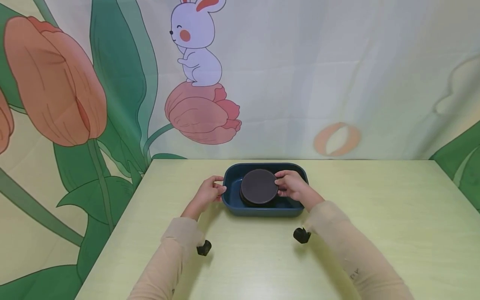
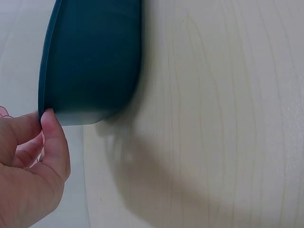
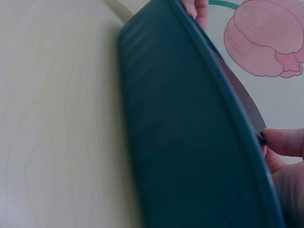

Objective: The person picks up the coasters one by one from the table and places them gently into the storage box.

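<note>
A dark blue rectangular tub (image 1: 266,212) with rounded corners stands on the table. My left hand (image 1: 206,193) pinches its left end at the rim; in the left wrist view the thumb and fingers meet at the edge of the tub (image 2: 97,57). Inside lies a flat, dark brown round piece (image 1: 259,186), with more dark round shape beneath it. Reaching over the tub, my right hand (image 1: 294,186) pinches the right edge of that piece. In the right wrist view the tub wall (image 3: 175,118) hides most of the round piece (image 3: 248,102).
The pale wood-grain table (image 1: 255,266) extends on both sides of the tub. Behind it hangs a curtain (image 1: 300,83) printed with tulips and a rabbit. A small black device (image 1: 204,248) sits by the left wrist, another (image 1: 301,235) by the right.
</note>
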### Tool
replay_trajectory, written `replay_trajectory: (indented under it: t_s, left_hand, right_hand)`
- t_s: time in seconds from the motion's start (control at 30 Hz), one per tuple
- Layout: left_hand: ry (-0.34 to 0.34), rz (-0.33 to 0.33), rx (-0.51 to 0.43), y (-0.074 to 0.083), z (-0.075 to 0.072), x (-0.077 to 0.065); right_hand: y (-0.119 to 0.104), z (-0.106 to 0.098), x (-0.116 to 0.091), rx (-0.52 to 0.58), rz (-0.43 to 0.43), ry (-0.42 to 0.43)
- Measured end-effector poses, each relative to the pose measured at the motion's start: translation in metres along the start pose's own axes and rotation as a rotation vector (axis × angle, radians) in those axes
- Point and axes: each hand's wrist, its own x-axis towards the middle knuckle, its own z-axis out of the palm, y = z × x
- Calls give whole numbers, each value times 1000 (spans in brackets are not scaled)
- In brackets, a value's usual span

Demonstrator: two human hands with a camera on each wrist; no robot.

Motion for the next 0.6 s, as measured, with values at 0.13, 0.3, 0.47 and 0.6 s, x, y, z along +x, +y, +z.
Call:
replay_trajectory:
  t_s: [0.13,0.3,0.47,0.6]
  left_hand:
    - [10,-5,4,1,0,0]
    - [8,-8,5,2,1,-1]
    - [7,-7,4,2,1,-1]
    - [8,-10,7,2,0,-2]
  right_hand:
    - [5,3,7,-2,21,23]
    - [9,7,12,-34,40,65]
    - [12,9,16,-64,50,118]
    - [16,10,21,-114,43,161]
